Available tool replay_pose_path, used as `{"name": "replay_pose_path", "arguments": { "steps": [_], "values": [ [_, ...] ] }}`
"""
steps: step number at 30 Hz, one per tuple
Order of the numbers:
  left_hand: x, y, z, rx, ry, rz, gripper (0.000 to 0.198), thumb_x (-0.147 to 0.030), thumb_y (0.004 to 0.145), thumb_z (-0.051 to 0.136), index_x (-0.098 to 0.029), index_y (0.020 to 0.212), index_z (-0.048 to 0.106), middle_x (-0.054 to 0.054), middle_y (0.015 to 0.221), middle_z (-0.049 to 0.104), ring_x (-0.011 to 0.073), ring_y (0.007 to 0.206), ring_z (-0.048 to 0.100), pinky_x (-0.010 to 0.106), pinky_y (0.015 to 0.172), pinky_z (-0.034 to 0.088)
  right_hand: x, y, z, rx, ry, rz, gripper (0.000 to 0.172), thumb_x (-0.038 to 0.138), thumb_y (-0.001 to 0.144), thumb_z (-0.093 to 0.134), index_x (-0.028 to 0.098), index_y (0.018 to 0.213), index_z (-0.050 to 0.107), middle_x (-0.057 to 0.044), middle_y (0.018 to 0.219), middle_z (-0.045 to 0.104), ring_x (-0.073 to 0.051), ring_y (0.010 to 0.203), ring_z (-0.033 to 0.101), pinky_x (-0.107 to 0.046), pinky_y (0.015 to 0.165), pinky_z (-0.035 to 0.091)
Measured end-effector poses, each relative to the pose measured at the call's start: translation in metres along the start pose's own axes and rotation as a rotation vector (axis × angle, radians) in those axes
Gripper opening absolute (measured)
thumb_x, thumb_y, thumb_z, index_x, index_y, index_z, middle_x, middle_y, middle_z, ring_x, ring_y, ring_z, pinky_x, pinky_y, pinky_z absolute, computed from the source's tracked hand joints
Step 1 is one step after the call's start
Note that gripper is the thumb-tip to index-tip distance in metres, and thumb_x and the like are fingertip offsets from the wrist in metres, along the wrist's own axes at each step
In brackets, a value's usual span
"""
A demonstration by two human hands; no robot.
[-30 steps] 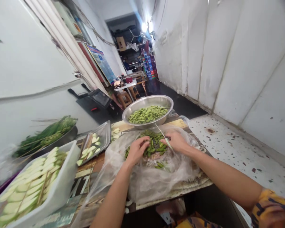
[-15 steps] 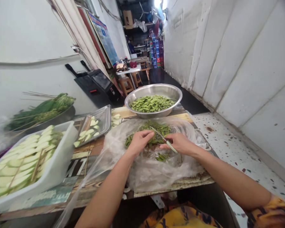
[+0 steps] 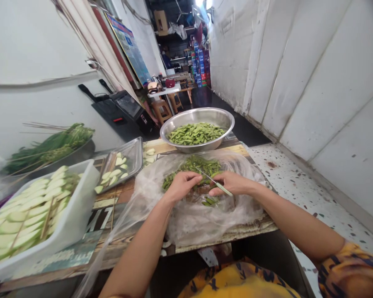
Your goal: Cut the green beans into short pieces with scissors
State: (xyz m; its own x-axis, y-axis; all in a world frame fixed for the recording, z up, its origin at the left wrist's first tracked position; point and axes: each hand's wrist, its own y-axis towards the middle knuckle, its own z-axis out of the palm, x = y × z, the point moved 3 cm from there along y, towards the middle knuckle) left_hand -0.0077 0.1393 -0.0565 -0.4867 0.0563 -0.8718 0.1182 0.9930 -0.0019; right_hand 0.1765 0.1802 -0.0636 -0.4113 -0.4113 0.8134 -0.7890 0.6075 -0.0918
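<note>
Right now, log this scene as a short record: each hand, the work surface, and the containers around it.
Left hand: over the loose green pods, fingertips near the blade end of the thin-bladed tool; whether it grips a pod is unclear
Right hand: holding that tool by its pale green handle
Work surface: translucent plastic spread on the table, under the loose pods
Beyond the plastic: metal bowl of green pods
Left side: white tub and metal tray, both holding pale slices

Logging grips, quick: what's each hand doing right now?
Left hand: bent near the green pods; can't tell whether it holds one.
Right hand: closed, holding the thin-bladed tool.
</note>
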Motion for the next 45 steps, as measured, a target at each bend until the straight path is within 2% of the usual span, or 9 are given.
{"name": "replay_pose_path", "arguments": {
  "steps": [7,13,21,25,28,32,35,39,45],
  "values": [
    [0.000,0.000,0.003,-0.056,-0.071,-0.023,0.031,-0.044,0.075,0.060,-0.015,0.072,0.069,0.001,0.064,0.061,0.0127,0.058,0.050,0.022,0.055,0.037,0.002,-0.001,0.001,0.102,0.222,0.028,0.054,0.061,0.071,0.063,0.012,0.093,0.065,0.001,0.066,0.052,-0.010,0.057,0.045,-0.022,0.053,0.035],
    [0.000,0.000,0.003,-0.074,-0.067,-0.019,0.031,-0.044,0.077,0.059,-0.015,0.070,0.069,0.002,0.063,0.060,0.0123,0.058,0.049,0.022,0.054,0.037,0.005,-0.003,-0.001,0.117,0.240,0.013,0.048,0.057,0.072,0.064,0.011,0.087,0.064,0.002,0.062,0.050,-0.009,0.056,0.045,-0.022,0.052,0.035],
    [0.001,0.000,0.003,-0.014,-0.042,-0.042,0.032,-0.045,0.077,0.058,-0.015,0.068,0.067,0.001,0.062,0.060,0.0118,0.057,0.049,0.022,0.054,0.036,0.008,-0.006,0.000,0.066,0.181,0.116,0.049,0.061,0.071,0.062,0.015,0.057,0.054,0.003,0.045,0.048,-0.010,0.044,0.044,-0.023,0.047,0.033],
    [0.001,-0.001,0.003,0.056,-0.050,-0.061,0.032,-0.045,0.077,0.059,-0.015,0.071,0.069,0.001,0.063,0.060,0.0108,0.056,0.047,0.022,0.052,0.034,0.001,-0.005,0.000,0.063,0.118,0.095,0.050,0.061,0.070,0.062,0.015,0.051,0.052,0.003,0.042,0.049,-0.009,0.041,0.045,-0.022,0.047,0.034],
    [0.001,-0.001,0.001,0.033,-0.155,-0.073,0.029,-0.043,0.074,0.064,-0.014,0.080,0.069,0.002,0.070,0.063,0.0105,0.059,0.051,0.021,0.054,0.037,-0.003,-0.004,0.000,0.053,0.153,0.087,0.049,0.060,0.069,0.064,0.015,0.052,0.052,0.003,0.042,0.049,-0.009,0.040,0.046,-0.021,0.045,0.035],
    [0.003,0.001,-0.002,-0.074,-0.544,-0.135,0.031,-0.038,0.066,0.074,-0.015,0.082,0.060,0.000,0.070,0.064,0.0090,0.059,0.056,0.021,0.057,0.044,-0.002,-0.001,-0.002,-0.002,0.267,0.120,0.050,0.062,0.070,0.062,0.015,0.056,0.053,0.001,0.045,0.052,-0.009,0.038,0.044,-0.022,0.039,0.033],
    [0.006,0.004,-0.002,-0.160,-0.754,-0.168,0.034,-0.029,0.060,0.079,-0.015,0.077,0.054,0.002,0.075,0.066,0.0115,0.071,0.063,0.023,0.067,0.051,0.001,-0.001,-0.002,-0.014,0.342,0.156,0.052,0.065,0.069,0.061,0.015,0.058,0.052,0.001,0.048,0.053,-0.009,0.039,0.044,-0.022,0.034,0.031],
    [0.007,0.007,0.000,-0.299,-0.867,-0.170,0.036,-0.025,0.057,0.081,-0.014,0.063,0.048,0.000,0.069,0.065,0.0135,0.080,0.067,0.023,0.076,0.052,0.005,-0.003,-0.001,-0.004,0.368,0.164,0.053,0.068,0.067,0.061,0.015,0.064,0.053,0.000,0.055,0.054,-0.010,0.044,0.049,-0.021,0.033,0.032],
    [0.001,0.005,0.005,-0.279,-0.930,-0.149,0.039,-0.021,0.056,0.081,-0.014,0.055,0.042,-0.002,0.064,0.063,0.0164,0.087,0.068,0.025,0.085,0.050,0.003,-0.004,0.000,0.009,0.350,0.155,0.056,0.070,0.068,0.059,0.015,0.067,0.054,-0.001,0.058,0.055,-0.011,0.046,0.051,-0.021,0.034,0.032]
  ]
}}
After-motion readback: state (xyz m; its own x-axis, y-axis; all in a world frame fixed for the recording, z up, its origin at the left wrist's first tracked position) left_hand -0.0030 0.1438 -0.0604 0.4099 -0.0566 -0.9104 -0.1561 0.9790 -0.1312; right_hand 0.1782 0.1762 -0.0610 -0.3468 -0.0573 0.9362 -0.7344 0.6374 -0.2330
